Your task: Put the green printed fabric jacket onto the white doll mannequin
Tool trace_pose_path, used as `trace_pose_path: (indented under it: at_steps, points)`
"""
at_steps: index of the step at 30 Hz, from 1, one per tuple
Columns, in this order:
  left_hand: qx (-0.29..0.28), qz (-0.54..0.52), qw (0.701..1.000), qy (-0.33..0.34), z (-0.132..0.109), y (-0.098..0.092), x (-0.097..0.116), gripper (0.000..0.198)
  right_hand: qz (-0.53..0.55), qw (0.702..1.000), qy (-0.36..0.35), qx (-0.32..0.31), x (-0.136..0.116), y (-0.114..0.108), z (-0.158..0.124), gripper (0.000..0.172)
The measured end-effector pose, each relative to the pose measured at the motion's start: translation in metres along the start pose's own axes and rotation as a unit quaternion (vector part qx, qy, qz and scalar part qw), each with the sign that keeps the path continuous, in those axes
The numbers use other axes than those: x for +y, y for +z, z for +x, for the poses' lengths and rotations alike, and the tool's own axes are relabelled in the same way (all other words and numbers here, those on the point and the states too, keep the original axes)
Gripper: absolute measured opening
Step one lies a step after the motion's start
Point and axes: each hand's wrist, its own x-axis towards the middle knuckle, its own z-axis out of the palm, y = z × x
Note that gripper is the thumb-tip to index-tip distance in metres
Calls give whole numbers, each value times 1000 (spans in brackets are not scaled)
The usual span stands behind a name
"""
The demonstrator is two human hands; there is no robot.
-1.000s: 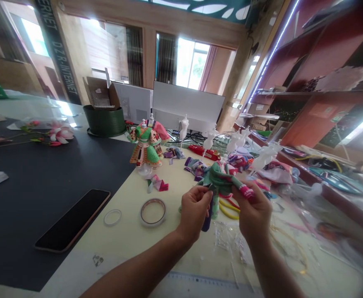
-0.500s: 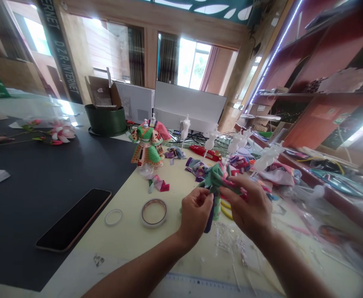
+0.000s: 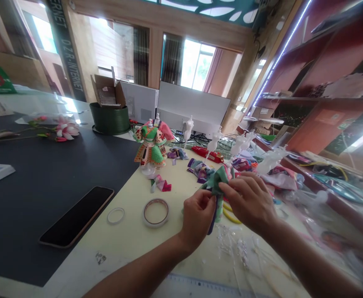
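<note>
A small green doll dress (image 3: 220, 182) with pink and dark purple parts is between my hands, above the cream table. My left hand (image 3: 198, 213) pinches its lower edge, near a dark purple strip (image 3: 211, 221) that hangs down. From the right, my right hand (image 3: 251, 200) grips the upper green cloth with thumb and fingers, partly hiding it. Behind the hands lies purple patterned doll clothing (image 3: 200, 169). Yellow rings (image 3: 231, 215) show just below my right hand.
A roll of tape (image 3: 156, 212), a white ring (image 3: 115, 215) and a phone (image 3: 77, 217) lie to the left. Dressed mini mannequins (image 3: 150, 145) stand beyond, with several bare white ones (image 3: 214, 140) behind the hands. Clear plastic bags (image 3: 318, 223) spread at the right; a ruler (image 3: 200, 284) lies in front.
My right hand has shifted its hold, its fingers now closing further over the green cloth and covering its pink part. My left hand keeps its pinch. The view has moved slightly.
</note>
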Motion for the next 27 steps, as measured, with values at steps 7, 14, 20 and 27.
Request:
trace_pose_path:
  at_steps: [7, 14, 20, 27]
  points:
    - [4, 23, 999, 23, 0, -1, -3, 16, 7, 996, -60, -62, 3, 0, 8, 23]
    - [-1, 39, 999, 33, 1, -1, -4, 13, 4, 996, -53, -69, 5, 5, 12, 17]
    - [-6, 57, 997, 44, 1, -1, -4, 13, 19, 995, -52, -86, 9, 6, 14, 25]
    - [-12, 67, 996, 58, 1, -3, -7, 14, 41, 989, -71, -121, 11, 3, 24, 12]
